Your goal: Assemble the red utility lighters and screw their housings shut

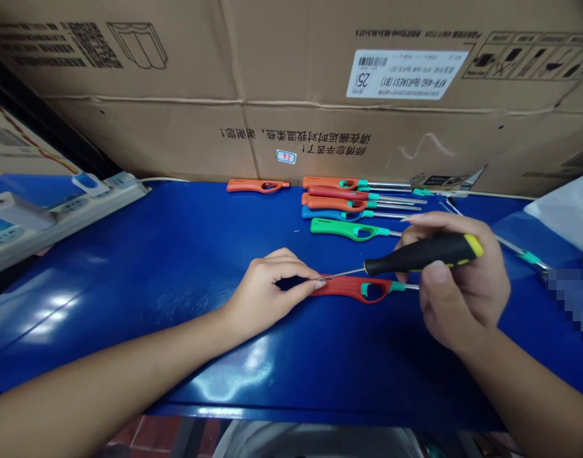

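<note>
The left hand (267, 291) pinches the end of the red lighter (344, 287) on the table (177, 254), and the right hand (482, 292) grips the screwdriver (420, 253), whose shallow angle could let its tip (323, 278) slip into the adjacent fingertips (319, 285).

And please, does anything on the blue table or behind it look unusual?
Two things: the orange lighter lying apart shows no metal tube, unlike the grouped lighters beside it, and the cardboard box behind has upside-down printing.
</note>
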The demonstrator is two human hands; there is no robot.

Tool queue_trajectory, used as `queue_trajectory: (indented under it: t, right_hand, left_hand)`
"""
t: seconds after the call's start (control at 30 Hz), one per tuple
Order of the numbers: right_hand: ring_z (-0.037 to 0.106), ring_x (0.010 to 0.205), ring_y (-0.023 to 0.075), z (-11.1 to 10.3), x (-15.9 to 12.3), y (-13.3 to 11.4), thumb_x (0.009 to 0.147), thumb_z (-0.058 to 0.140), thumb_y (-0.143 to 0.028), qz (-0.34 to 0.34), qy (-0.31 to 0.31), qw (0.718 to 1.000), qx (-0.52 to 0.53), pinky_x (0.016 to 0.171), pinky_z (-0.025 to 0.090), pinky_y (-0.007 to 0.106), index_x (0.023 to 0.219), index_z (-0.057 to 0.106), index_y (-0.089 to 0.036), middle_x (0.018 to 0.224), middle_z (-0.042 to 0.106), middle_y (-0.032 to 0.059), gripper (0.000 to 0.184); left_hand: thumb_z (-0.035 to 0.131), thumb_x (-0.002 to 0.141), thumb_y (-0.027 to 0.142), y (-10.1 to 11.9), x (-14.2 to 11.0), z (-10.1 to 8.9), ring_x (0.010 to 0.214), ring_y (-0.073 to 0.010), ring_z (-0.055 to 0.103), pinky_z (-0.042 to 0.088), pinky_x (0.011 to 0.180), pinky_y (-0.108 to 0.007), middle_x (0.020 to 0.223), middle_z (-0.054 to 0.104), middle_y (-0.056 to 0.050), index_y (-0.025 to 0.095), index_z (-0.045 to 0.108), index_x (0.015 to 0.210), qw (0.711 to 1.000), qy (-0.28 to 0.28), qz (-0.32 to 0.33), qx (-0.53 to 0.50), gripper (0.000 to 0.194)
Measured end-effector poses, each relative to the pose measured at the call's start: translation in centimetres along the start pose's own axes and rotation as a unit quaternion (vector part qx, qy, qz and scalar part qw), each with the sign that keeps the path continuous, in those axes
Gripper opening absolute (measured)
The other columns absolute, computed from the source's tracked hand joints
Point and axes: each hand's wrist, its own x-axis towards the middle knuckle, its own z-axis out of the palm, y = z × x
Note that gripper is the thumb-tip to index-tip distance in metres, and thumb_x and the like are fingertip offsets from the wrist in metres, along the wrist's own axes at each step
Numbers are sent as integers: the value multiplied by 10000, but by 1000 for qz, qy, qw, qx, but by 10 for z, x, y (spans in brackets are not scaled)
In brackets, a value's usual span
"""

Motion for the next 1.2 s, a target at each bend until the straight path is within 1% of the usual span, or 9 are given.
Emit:
queue_trajectory:
  t: [0.1, 0.23, 0.33, 0.43, 0.57, 0.77, 0.9, 1.1, 1.2]
  right_hand:
    - [574, 720, 217, -1, 0, 1, 932, 582, -332, -79, -64, 995, -5, 631, 464, 407, 1300, 623, -294, 874, 601, 53, 373]
    - [596, 631, 178, 0, 0, 0, 975, 539, -291, -68, -92, 993, 12, 548, 477, 370, 1340, 560, -303, 987, 680, 63, 366]
    - [615, 597, 168, 0, -1, -3, 963, 569, -257, -74, -107, 991, -12, 552, 504, 368, 1384, 500, -330, 1006, 714, 55, 432]
    - [627, 565, 174, 2, -3, -4, 915, 634, -212, -96, -86, 991, -24, 533, 520, 368, 1369, 468, -399, 974, 728, 26, 518]
    - [671, 604, 198, 4, -6, -5, 876, 657, -150, -121, -54, 991, -27, 520, 527, 372, 1263, 521, -409, 950, 732, 17, 485]
    - [673, 612, 173, 4, -8, -7, 853, 653, -92, -142, -72, 986, -53, 506, 484, 325, 1296, 519, -423, 931, 731, -3, 569]
    - [662, 592, 160, 4, -8, -7, 863, 644, -106, -148, -77, 984, -66, 498, 465, 313, 1308, 513, -423, 917, 725, -6, 562]
    - [649, 576, 143, 5, 2, -7, 938, 599, -192, -145, -55, 987, -44, 462, 502, 303, 1321, 503, -418, 952, 693, -2, 456]
    - [635, 560, 130, 7, 11, -15, 935, 630, -208, -124, -59, 990, -37, 436, 513, 283, 1303, 525, -427, 970, 686, -9, 441]
  left_hand:
    - [765, 867, 204, -1, -1, 0, 796, -187, 702, 569, 762, -323, 859, 803, -35, 234, 808, 884, 1000, -18, 17, -6, 55]
    - [772, 861, 192, -2, -1, 1, 787, -180, 699, 567, 758, -316, 845, 798, -43, 219, 809, 898, 999, -25, 31, -10, 59]
    - [768, 866, 203, -1, -1, 2, 789, -186, 707, 570, 760, -324, 849, 801, -49, 221, 809, 896, 999, -30, 27, -15, 54]
    - [763, 872, 226, 0, -1, 2, 789, -194, 715, 572, 768, -336, 846, 803, -50, 227, 807, 890, 999, -42, 25, -15, 48]
    - [757, 878, 230, 2, -1, 3, 786, -191, 714, 570, 776, -340, 856, 806, -47, 229, 804, 888, 998, -53, 26, -16, 48]
    - [777, 859, 203, 1, -3, 5, 764, -178, 693, 558, 765, -326, 838, 799, -38, 216, 802, 873, 997, -59, 26, -35, 32]
    - [792, 846, 205, 1, -3, 5, 759, -172, 677, 550, 765, -318, 828, 796, -29, 217, 796, 858, 997, -67, 26, -40, 18]
    - [879, 757, 290, -1, -1, 2, 970, -218, 668, 512, 904, -363, 1056, 779, -50, 219, 741, 1102, 996, -70, 51, 15, 378]
    - [840, 797, 258, -2, -2, 2, 975, -209, 662, 502, 916, -362, 1054, 774, -44, 210, 733, 1086, 996, -63, 55, 21, 312]
